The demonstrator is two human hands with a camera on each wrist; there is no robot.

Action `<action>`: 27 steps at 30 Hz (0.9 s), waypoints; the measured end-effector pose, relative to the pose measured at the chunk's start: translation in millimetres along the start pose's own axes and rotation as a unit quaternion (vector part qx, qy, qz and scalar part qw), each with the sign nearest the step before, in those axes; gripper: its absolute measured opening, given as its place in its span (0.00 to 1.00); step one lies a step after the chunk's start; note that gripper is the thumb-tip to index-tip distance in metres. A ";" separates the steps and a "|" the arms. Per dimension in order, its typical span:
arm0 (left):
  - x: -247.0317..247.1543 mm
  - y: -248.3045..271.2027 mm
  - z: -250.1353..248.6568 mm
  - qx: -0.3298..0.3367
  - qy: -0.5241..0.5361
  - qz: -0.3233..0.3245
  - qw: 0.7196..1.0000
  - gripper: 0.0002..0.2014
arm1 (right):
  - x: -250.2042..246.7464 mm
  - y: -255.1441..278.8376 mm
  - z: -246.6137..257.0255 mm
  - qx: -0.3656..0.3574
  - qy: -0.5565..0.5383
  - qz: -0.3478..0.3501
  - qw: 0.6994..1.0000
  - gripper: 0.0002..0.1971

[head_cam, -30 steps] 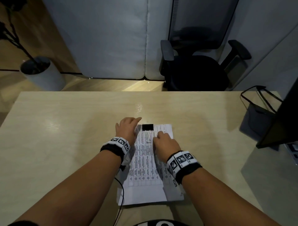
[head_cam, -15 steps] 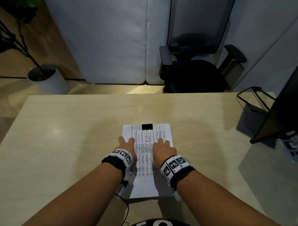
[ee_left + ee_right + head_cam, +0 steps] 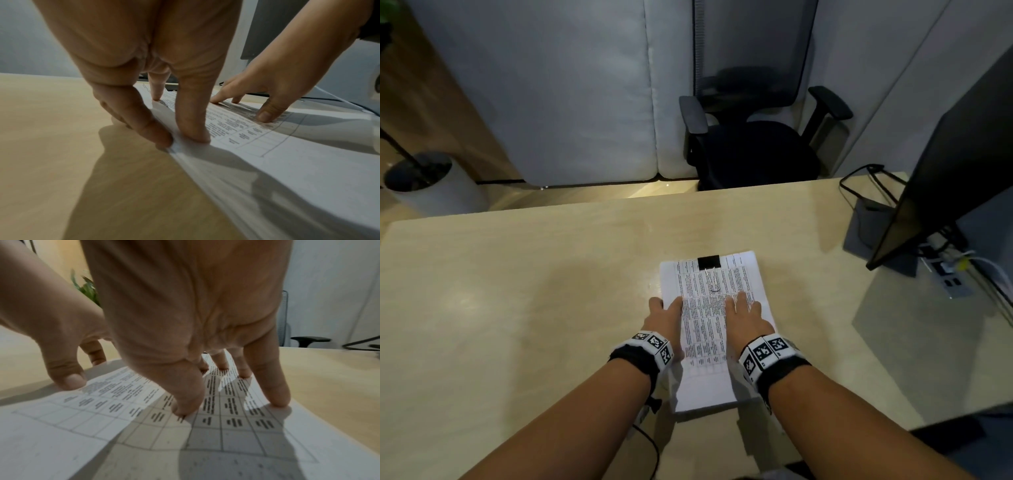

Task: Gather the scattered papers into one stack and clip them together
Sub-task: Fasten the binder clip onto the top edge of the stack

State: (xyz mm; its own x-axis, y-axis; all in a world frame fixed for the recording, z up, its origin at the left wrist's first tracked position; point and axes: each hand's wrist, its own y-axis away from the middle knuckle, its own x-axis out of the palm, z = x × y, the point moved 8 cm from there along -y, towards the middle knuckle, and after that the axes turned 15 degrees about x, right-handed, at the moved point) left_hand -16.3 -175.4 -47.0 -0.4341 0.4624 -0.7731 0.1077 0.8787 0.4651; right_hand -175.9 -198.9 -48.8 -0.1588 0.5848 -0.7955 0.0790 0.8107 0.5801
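A stack of printed papers lies on the table in front of me. A black binder clip sits on its far edge, its silver handles folded flat onto the top sheet. My left hand rests with straight fingers on the stack's left edge. In the left wrist view the left hand has one fingertip on the top sheet and another against the stack's side. My right hand lies spread on the right half. Its fingertips press on the printed table.
A dark monitor stands at the table's right, with a wire-framed holder and a power strip by its foot. An office chair stands beyond the far edge. A white planter is on the floor at left. A thin cable hangs at the near edge.
Both hands have drawn back from the binder clip at the stack's far edge to its middle. The fanned-out near ends of the sheets now lie closer together.
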 end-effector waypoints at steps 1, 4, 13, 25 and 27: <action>3.7 -1.5 -8.4 0.007 0.000 0.001 1.000 0.50 | 3.0 -0.7 -9.8 0.004 -0.005 0.009 1.000 0.53; 16.2 -2.9 -34.1 0.026 -0.006 0.001 1.000 0.50 | 11.3 -2.6 -39.2 0.013 -0.013 0.026 0.999 0.54; 46.2 -10.5 -108.3 0.033 -0.012 0.002 0.999 0.47 | 22.4 -11.9 -120.9 0.008 -0.021 0.022 1.000 0.47; 63.9 -25.5 -128.7 0.015 -0.050 0.022 0.998 0.43 | 14.9 -21.5 -147.8 -0.027 -0.002 -0.011 1.000 0.45; 62.9 -25.6 -128.5 0.014 -0.071 0.030 0.997 0.42 | 9.8 -20.9 -149.2 -0.028 0.008 -0.010 1.000 0.42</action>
State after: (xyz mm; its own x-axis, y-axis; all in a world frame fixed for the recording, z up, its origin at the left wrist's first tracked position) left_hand -161.3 -184.1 -52.1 -0.2959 0.5241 -0.7986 0.1561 0.8513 0.5009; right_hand -326.0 -214.6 -42.6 -0.1755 0.5681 -0.8040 0.0212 0.8187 0.5739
